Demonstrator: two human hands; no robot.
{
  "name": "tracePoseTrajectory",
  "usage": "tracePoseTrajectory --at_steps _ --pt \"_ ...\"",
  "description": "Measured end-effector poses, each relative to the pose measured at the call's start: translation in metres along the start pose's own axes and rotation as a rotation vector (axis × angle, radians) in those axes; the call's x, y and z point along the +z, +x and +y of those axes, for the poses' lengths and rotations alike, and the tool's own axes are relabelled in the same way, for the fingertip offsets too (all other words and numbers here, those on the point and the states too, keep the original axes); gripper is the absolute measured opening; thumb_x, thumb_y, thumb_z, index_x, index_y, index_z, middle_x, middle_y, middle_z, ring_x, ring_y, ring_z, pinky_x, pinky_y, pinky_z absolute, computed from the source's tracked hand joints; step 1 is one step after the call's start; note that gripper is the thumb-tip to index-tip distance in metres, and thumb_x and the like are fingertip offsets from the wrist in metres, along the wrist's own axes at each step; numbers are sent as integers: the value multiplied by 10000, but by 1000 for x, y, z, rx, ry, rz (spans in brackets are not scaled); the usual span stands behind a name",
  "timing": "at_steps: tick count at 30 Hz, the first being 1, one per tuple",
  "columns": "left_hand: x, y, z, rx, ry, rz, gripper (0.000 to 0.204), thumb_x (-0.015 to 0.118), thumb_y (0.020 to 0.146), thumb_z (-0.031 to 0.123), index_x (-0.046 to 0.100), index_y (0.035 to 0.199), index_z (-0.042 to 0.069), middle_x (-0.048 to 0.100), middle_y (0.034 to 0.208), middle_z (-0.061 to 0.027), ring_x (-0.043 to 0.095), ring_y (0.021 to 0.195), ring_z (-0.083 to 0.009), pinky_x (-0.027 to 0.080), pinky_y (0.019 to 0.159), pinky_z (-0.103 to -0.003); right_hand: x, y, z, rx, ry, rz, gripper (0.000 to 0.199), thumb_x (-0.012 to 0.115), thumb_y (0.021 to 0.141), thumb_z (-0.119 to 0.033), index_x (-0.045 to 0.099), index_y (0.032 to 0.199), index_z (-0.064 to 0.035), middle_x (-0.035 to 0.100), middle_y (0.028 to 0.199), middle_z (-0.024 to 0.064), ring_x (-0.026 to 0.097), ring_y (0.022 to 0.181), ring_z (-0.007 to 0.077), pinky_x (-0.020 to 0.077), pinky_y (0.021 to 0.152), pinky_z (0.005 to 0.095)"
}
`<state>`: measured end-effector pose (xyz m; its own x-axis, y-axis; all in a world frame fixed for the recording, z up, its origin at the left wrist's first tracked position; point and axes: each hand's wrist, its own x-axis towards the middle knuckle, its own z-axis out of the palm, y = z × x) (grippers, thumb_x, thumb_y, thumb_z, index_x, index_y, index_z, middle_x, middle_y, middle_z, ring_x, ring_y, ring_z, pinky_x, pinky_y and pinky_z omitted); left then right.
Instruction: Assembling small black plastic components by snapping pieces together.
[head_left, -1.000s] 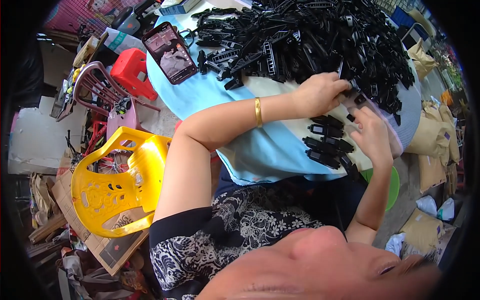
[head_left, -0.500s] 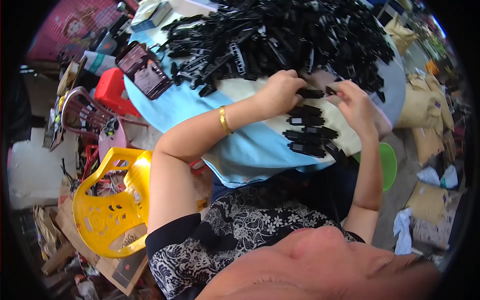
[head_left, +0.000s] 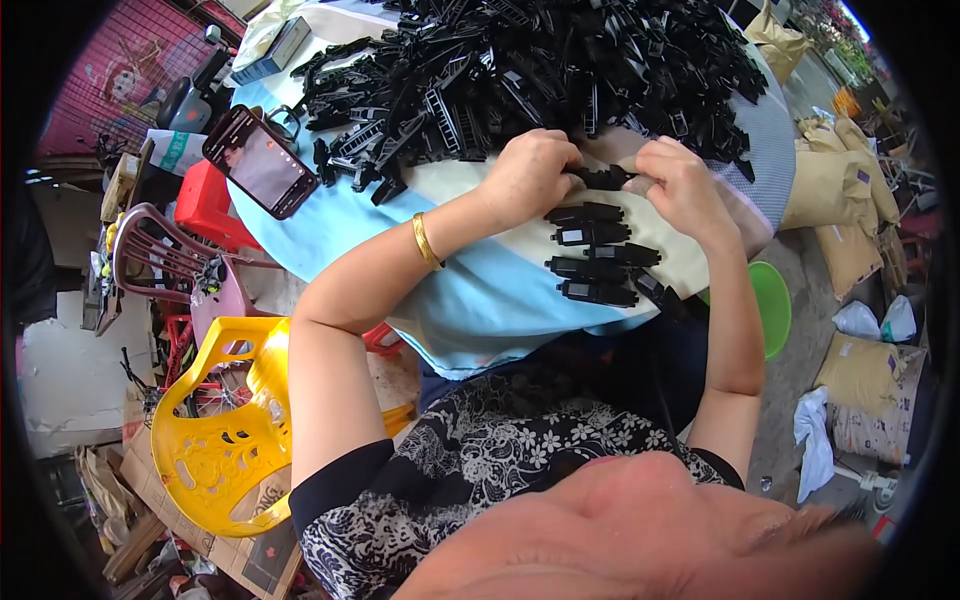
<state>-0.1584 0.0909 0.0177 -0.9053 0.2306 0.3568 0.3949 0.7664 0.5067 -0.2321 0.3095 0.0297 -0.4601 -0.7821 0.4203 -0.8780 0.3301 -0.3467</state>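
Between my two hands is a small black plastic part (head_left: 603, 178), held level above the cloth. My left hand (head_left: 532, 172) is closed on its left end, the fingers curled. At the right end my right hand (head_left: 680, 182) pinches it with thumb and finger; whether a separate small piece sits in that pinch is hidden. Just nearer to me lie several similar black parts (head_left: 592, 235), set in a loose column, one of them tilted at the right. Beyond my hands rises a large heap of black plastic parts (head_left: 520, 75), some ladder-like with slots.
A blue and cream cloth (head_left: 455, 295) covers the round table. On its left lie a phone (head_left: 260, 160) with a lit screen and a tissue box (head_left: 272, 52). A yellow chair (head_left: 225, 455), a red stool (head_left: 208, 205), a green basin (head_left: 768, 310) and brown sacks (head_left: 835, 185) surround it.
My right hand has moved left to meet the black part in my left hand; the gap between them has closed. The whole view has shifted slightly.
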Motion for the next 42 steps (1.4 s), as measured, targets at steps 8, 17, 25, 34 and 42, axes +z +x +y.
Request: tracePoseTrajectory --at_steps 8,17,25,34,42 --pt "-16 2 7 115 -40 -260 222 686 691 96 671 902 28 599 862 -107 572 886 -301 478 799 -375 -1 -2 -16 96 169 -94 169 654 688 15 649 857 21 584 789 89 564 764 242 462 665 324" --pt "-45 8 -16 90 512 146 429 660 730 50 574 1149 67 547 1148 -84 501 1147 -267 416 941 -397 -2 -12 17 211 -136 124 276 538 741 53 653 983 -15 578 964 110 570 962 291 471 845 383" --pt "-38 22 -24 85 594 93 349 684 747 101 593 1078 42 544 1123 -103 508 1111 -271 419 963 -394 0 -9 16 179 -260 104 250 566 738 48 631 973 -8 571 897 99 599 865 273 495 776 367" --pt "-28 13 -3 454 467 164 174 640 778 136 573 925 71 604 921 -73 598 881 -258 449 838 -378 11 -9 -5 217 323 139 300 633 773 4 581 1068 -1 554 870 83 570 752 193 498 689 288" --pt "-3 4 7 216 40 -41 345 686 758 125 588 1073 25 592 938 -133 579 914 -330 488 798 -388 -17 -20 -12 299 -196 -65 283 593 641 19 603 924 5 601 897 140 602 886 281 487 742 363"
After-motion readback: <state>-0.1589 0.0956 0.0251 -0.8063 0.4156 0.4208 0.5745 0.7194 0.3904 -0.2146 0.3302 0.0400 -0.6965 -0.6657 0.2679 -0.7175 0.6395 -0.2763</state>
